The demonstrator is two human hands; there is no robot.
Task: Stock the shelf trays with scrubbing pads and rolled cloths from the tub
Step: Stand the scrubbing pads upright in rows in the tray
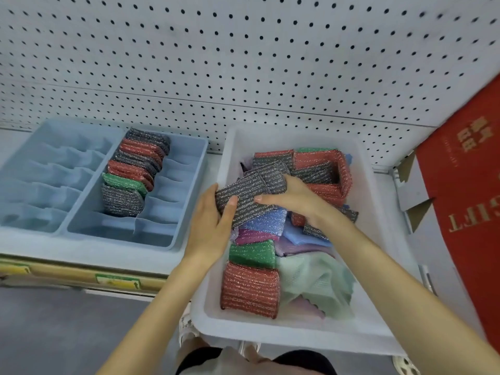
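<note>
A stack of grey scrubbing pads is held over the white tub, at its far left part. The left grip is curled round the stack's near-left end, thumb on top; the right grip is closed over its right end. Below, in the tub, red, green, blue and grey pads lie with loose pastel cloths. To the left, on the shelf, a row of pads is stood in the middle column of a blue tray. On the red carton at the right, upside-down letters ending "IFT" are read; its gold characters and the shelf-edge labels are too blurred.
</note>
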